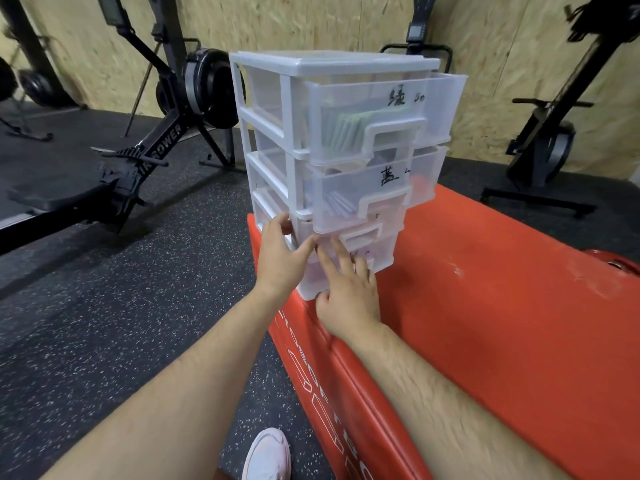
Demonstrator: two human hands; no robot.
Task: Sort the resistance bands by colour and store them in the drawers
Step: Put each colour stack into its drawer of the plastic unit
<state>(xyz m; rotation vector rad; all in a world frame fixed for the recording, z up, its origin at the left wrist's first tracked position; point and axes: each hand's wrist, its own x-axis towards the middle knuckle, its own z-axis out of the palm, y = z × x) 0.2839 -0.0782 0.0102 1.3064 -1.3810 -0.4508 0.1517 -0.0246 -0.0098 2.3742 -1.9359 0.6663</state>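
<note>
Red padded box (485, 306), black rower (145, 157), pink shoe (268, 455), plywood wall (311, 22).

I read 绿, handwritten, on top drawer (384, 109), upper centre; 蓝 on second drawer (374, 192) just below. "POWER" on black rower frame (156, 147), left. White lettering on red box side (329, 393), bottom centre: unreadable.

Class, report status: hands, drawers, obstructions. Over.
Left hand braces drawer unit. Right hand presses lower drawer. Top two drawers pulled out. No obstruction seen.
</note>
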